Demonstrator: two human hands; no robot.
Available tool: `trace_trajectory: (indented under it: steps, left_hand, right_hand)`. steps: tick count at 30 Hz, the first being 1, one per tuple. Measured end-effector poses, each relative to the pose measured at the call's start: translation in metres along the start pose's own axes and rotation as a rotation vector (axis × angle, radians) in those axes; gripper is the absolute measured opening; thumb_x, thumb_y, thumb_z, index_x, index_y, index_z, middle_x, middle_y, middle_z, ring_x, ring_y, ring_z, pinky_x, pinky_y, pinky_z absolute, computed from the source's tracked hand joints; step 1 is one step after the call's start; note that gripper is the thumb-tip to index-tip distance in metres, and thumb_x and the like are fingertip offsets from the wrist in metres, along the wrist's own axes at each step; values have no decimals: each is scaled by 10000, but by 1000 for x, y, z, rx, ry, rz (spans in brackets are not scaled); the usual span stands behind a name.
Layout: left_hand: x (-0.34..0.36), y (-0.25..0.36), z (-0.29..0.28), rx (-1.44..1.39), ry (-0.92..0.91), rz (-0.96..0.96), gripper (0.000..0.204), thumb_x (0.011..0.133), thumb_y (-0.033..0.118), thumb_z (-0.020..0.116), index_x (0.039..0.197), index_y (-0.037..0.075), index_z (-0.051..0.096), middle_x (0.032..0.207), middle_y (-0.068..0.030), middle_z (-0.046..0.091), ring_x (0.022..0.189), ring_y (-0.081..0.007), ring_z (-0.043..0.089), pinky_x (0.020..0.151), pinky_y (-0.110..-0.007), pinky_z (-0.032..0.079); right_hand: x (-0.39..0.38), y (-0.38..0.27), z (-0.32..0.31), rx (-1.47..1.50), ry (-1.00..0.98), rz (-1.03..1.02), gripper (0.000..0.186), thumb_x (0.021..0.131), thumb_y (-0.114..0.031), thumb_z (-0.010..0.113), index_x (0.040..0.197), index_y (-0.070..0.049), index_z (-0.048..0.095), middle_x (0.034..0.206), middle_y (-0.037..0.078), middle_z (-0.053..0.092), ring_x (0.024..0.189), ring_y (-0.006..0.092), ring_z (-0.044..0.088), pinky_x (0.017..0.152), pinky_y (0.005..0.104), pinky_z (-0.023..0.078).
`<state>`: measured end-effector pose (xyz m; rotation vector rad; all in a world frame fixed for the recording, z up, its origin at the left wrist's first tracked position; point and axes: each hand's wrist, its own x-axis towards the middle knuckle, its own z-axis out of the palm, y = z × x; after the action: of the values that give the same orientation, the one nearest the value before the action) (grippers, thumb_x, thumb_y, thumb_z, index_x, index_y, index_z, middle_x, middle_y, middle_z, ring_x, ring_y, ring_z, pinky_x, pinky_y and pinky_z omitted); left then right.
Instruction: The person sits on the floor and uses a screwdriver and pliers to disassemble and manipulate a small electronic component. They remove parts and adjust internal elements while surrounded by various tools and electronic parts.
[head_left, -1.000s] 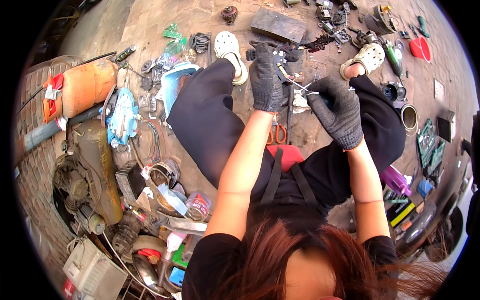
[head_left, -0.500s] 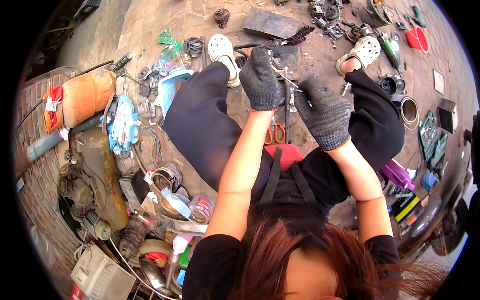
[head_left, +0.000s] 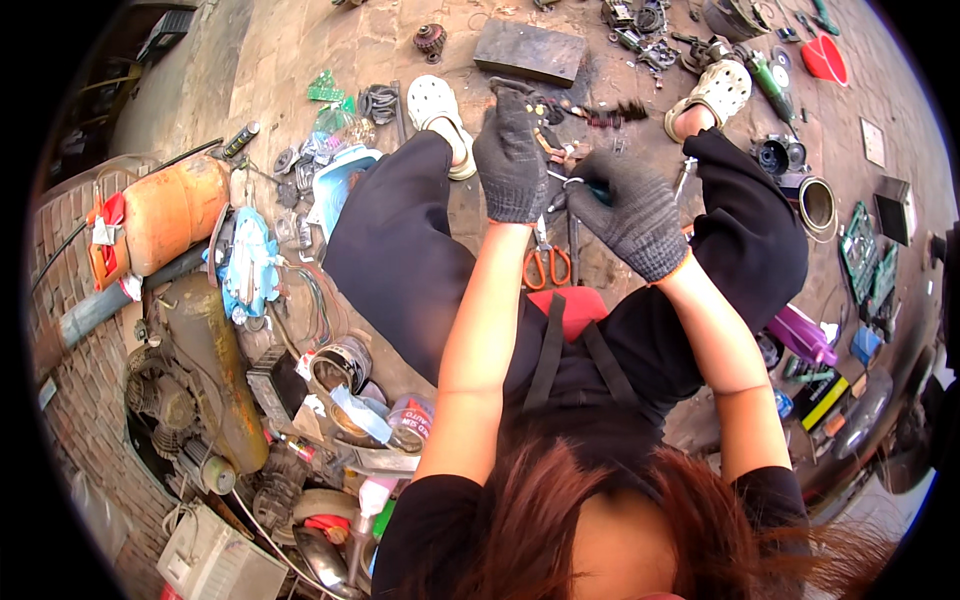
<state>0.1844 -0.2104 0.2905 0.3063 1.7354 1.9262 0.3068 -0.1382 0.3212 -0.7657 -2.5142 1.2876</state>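
Note:
My left hand (head_left: pixel 512 160), in a dark grey knitted glove, is closed around a small dark part with yellowish bits; most of it is hidden by the fingers. Close beside it, my right hand (head_left: pixel 632 215), gloved alike, is closed on a thin tool (head_left: pixel 571 182) with a pale metal tip. A bit of teal shows inside that grip, and the tool's kind cannot be made out. Below the hands, scissors with orange handles (head_left: pixel 547 268) lie on the ground between my legs. Small coppery and pale pieces (head_left: pixel 568 152) lie just past the hands.
A grey metal block (head_left: pixel 530 52) sits beyond my feet, near a motor rotor (head_left: pixel 430 40). An orange gas cylinder (head_left: pixel 180 205) and a blue basin (head_left: pixel 338 185) stand left. At right are a green angle grinder (head_left: pixel 772 88), a red bucket (head_left: pixel 825 60) and a purple bottle (head_left: pixel 803 340).
My right hand has moved left and slightly down, nearer my left hand. The thin tool's long shaft, seen between the hands before, now shows only a short tip. My left hand has shifted slightly left.

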Motion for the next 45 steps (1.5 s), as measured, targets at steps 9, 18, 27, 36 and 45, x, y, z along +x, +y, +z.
trace_trajectory:
  steps: [9, 18, 27, 36, 45]
  left_hand:
    - [16, -32, -5, 233, 226, 281, 496, 979, 406, 418, 753, -20, 538, 571, -9, 484, 503, -84, 453, 476, -263, 365]
    - [8, -24, 0, 586, 150, 444, 468, 982, 335, 396, 805, -38, 616, 600, -117, 587, 545, -208, 560, 528, -348, 409]
    - [8, -27, 1, 655, 99, 446, 417, 957, 322, 433, 781, -12, 610, 633, -200, 569, 607, -385, 576, 537, -413, 413]
    - [10, -27, 1, 609, 71, 208, 478, 958, 374, 432, 799, -41, 610, 659, -199, 597, 633, -361, 593, 585, -416, 435]
    - [21, -48, -17, 478, 83, 7, 553, 951, 433, 447, 753, -61, 593, 597, -147, 566, 547, -220, 553, 547, -372, 422]
  right_hand:
    - [-1, -8, -11, -163, 66, -48, 147, 795, -131, 662, 899, -38, 615, 759, 137, 628, 657, 239, 636, 607, 325, 490]
    - [-1, -9, -9, -404, 49, -25, 176, 812, -223, 636, 890, -76, 581, 712, 143, 620, 669, 320, 626, 577, 412, 470]
    - [-1, -6, -4, -600, 29, -145, 173, 807, -189, 575, 938, -76, 577, 730, 124, 617, 639, 303, 629, 535, 411, 474]
    - [6, 0, 5, -553, 41, -90, 135, 785, -135, 552, 878, -74, 629, 717, 128, 635, 633, 280, 644, 523, 388, 497]
    - [11, 20, 19, -237, -76, 111, 237, 785, -262, 625, 915, -64, 609, 757, 165, 639, 711, 343, 635, 625, 424, 487]
